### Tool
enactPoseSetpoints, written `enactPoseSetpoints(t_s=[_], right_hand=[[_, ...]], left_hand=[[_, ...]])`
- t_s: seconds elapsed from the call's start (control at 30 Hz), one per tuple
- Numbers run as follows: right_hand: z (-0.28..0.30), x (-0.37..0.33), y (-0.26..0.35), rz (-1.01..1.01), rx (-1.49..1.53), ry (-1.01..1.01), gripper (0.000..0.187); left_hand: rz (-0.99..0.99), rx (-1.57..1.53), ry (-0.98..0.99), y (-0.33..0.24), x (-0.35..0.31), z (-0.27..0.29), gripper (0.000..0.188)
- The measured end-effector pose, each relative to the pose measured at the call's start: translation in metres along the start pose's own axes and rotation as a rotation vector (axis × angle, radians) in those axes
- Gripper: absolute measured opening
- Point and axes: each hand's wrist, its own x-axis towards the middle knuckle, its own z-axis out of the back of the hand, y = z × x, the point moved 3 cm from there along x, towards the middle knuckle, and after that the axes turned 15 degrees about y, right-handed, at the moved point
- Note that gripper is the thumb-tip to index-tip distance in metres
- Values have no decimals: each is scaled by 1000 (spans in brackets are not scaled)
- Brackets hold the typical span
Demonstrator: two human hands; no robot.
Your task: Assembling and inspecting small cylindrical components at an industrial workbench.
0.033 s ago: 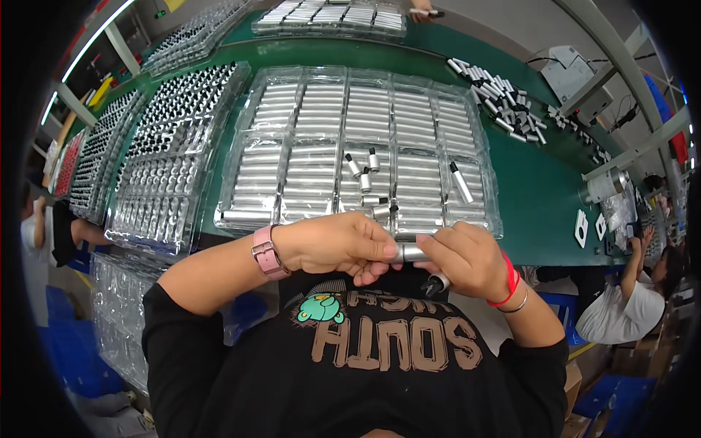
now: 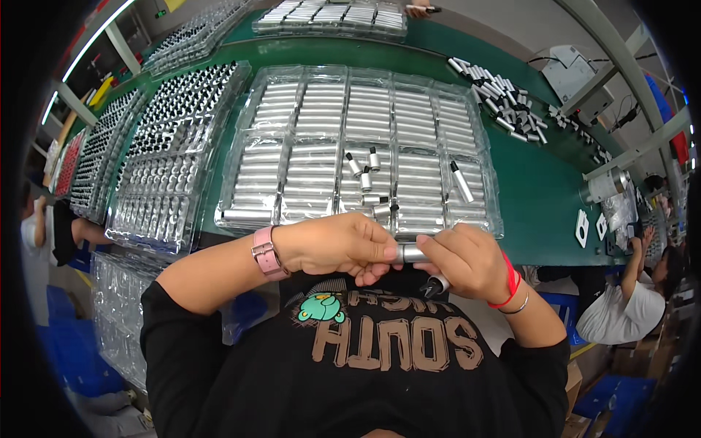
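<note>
My left hand (image 2: 353, 248) is closed, thumb and fingers pinching one end of a silver metal tube (image 2: 413, 253). My right hand (image 2: 465, 261) grips the tube's other end, so it lies level between both hands just past the table's near edge. A second silver tube with a black pronged tip (image 2: 436, 285) sticks out below my right fingers, its rear part hidden by the palm. Ahead lies a clear plastic tray (image 2: 496, 220) filled with rows of silver tubes. On top of them rest several short black-tipped pieces (image 2: 366, 180) and a longer black-tipped tube (image 2: 462, 182).
Left stands another clear tray (image 2: 191, 219) of upright silver, black-topped pieces. A loose heap of black-ended tubes (image 2: 504, 98) lies far right on the green table (image 2: 537, 208), near a white machine (image 2: 566, 73). Another person (image 2: 624, 306) sits at right; a hand (image 2: 418, 9) shows at the far edge.
</note>
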Motion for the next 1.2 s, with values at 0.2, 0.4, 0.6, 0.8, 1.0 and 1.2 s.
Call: enactPoseSetpoints(t_s=[0.2, 0.4, 0.6, 0.8, 1.0, 1.2], right_hand=[[-17, -3, 0, -149, 234, -120, 27], [-41, -1, -5, -320, 547, -192, 22], [-51, 19, -7, -423, 787, -127, 22], [-46, -3, -43, -614, 1128, -365, 30], [-49, -2, -64, -633, 1569, -501, 29], [-54, 7, -72, -982, 2155, -767, 37]], left_hand=[[-237, 955, -295, -16, -5, -21, 10], [-553, 1531, -482, -4, -2, -11, 19], [-562, 1438, -493, -8, -26, 2, 29], [-122, 1466, -865, -38, -151, 79, 22], [191, 1389, -744, -3, -187, 104, 21], [319, 1741, -645, 2, -169, 103, 17]])
